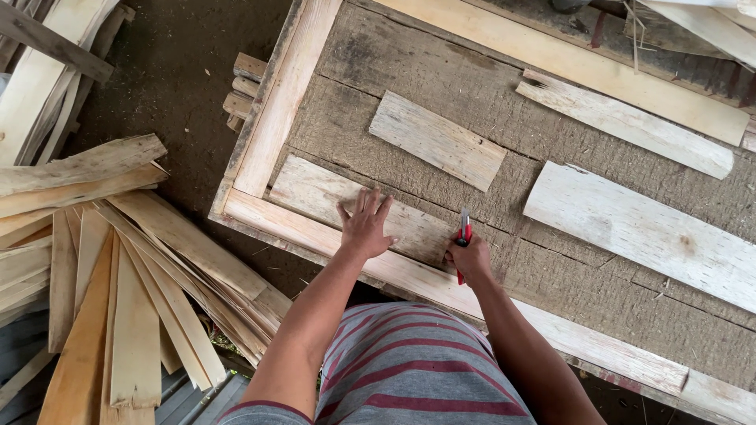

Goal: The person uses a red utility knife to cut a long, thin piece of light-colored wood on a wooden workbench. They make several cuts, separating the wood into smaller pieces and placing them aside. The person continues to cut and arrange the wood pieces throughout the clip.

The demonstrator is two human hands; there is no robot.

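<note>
At nine o'clock lies a heap of wood slats (pixel 118 267). On the workbench (pixel 441 86), the left hand (pixel 365 224) presses flat, fingers spread, on a thin board (pixel 358 208). The right hand (pixel 470 256), closed around a red cutter (pixel 464 234), works at the board's three o'clock end; firm downward pressure should keep the board from slipping.

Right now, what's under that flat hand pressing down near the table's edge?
The left hand lies flat on a pale wooden slat, which rests on the rough grey tabletop. The wood beneath the palm is hidden. The right hand holds a red cutter.
</note>
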